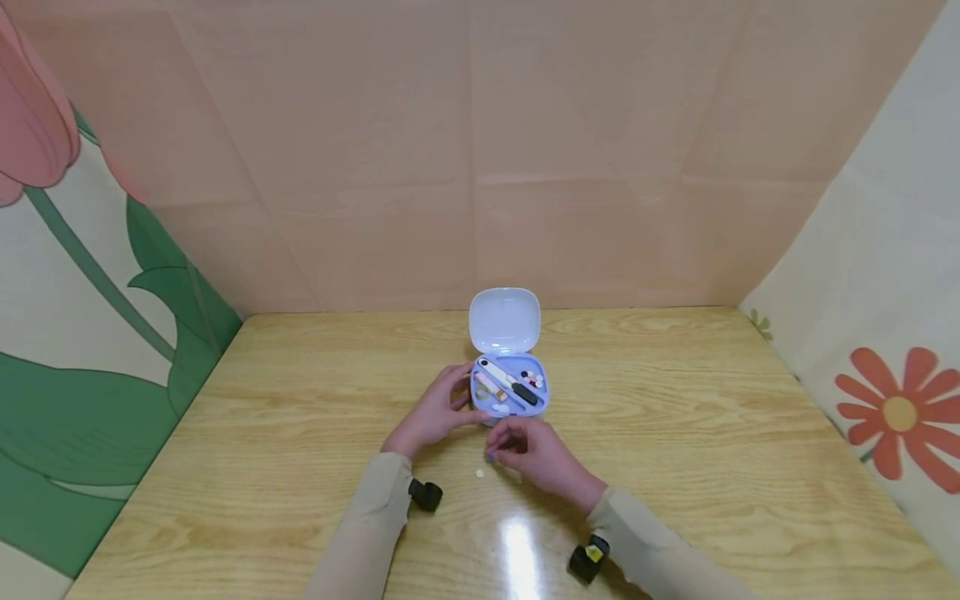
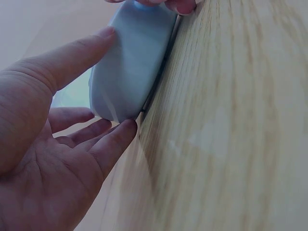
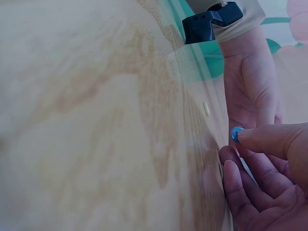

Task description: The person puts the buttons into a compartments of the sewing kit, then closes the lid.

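An opened lilac case (image 1: pixel 480 410) stands on the table, its pale lid (image 1: pixel 505 321) raised at the back. My left hand (image 1: pixel 438 410) grips its left side; in the left wrist view the thumb lies on the case's outer wall (image 2: pixel 130 62) and fingertips touch its end. Between the thumb and a finger of my right hand (image 1: pixel 542 457), just in front of the case, is a small round blue button (image 3: pixel 236 134). A tiny white disc (image 1: pixel 480 473) lies on the table near that hand.
Inside the case are a white tool with a black end (image 1: pixel 524 392), several small dark and white buttons (image 1: pixel 531 379), and white pieces (image 1: pixel 500 408) in the front compartment. A pinkish backdrop (image 1: pixel 472 167) rises behind the wooden table (image 1: pixel 675 417), with flowered cloth (image 1: pixel 900 333) at the sides.
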`<control>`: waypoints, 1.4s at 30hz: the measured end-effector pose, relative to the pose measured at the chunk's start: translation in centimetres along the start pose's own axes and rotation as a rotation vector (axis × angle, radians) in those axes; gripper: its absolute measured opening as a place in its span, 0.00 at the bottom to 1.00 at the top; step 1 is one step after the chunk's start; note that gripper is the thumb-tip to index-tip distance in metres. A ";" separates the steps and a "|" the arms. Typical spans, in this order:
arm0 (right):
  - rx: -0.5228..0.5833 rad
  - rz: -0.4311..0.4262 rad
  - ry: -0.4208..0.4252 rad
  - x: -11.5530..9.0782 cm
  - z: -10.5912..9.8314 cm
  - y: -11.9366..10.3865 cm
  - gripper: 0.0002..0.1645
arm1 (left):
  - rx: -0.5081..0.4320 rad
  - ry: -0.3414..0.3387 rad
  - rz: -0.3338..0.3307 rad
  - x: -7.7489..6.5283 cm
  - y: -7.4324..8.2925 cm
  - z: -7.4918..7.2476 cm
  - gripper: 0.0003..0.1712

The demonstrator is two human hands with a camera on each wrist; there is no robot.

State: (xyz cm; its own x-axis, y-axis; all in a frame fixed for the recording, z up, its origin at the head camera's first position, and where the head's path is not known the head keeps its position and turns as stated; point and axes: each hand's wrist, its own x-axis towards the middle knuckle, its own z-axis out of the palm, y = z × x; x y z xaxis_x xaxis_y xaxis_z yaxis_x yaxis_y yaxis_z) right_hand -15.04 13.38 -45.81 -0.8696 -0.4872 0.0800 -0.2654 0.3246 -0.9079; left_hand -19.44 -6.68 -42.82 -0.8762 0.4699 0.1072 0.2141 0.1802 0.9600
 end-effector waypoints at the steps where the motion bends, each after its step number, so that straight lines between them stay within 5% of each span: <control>1: 0.009 -0.001 0.000 0.0 0.0 0.0 0.08 | -0.003 0.000 0.000 0.0 0.0 0.0 0.46; 16: 0.077 -0.003 -0.011 -0.3 -0.7 -0.5 0.10 | 0.062 0.026 -0.011 1.2 -3.3 0.0 0.48; 42: 0.130 -0.036 0.107 -1.1 -4.6 -1.4 0.10 | 0.087 0.028 -0.076 1.2 -3.2 0.0 0.49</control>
State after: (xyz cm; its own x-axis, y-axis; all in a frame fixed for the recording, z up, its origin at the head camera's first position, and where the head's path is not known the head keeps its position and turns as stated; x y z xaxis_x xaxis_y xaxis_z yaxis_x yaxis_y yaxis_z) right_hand -15.59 17.22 -42.71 -0.9017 -0.4052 0.1506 -0.2473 0.1975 -0.9486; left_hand -21.15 -6.69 -45.73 -0.9026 0.4282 0.0436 0.1826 0.2893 0.9397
